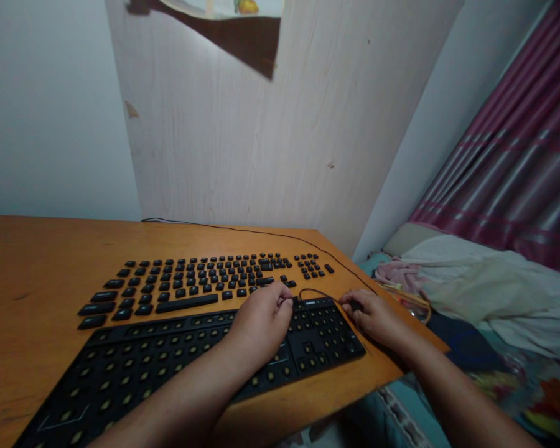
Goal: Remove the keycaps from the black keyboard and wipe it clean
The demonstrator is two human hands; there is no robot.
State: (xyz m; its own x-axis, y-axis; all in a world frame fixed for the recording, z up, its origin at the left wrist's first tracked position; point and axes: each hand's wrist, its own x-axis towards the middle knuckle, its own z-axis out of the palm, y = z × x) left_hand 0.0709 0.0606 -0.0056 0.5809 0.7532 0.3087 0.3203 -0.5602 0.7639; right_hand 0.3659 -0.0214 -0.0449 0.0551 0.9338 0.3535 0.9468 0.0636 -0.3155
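Observation:
A black keyboard base point(307, 340) stripped of its keycaps lies at the front of the wooden table. My left hand point(265, 316) is over its back edge, thumb and fingers pinched together beside a thin black cable point(321, 292). The cable arches from there across to my right hand point(372, 318), whose fingertips are closed on it just right of the base. Behind the base, loose black keycaps are laid out in keyboard order, with the long space bar keycap point(186, 303) nearest to me. My left wrist and forearm cover part of the base.
A dark cord point(233, 229) runs along the table's back and down its right side. The wooden table point(32, 267) ends at a right edge, beyond which lies a bed with a crumpled white sheet point(485, 280). A pale wall panel point(242, 143) stands behind.

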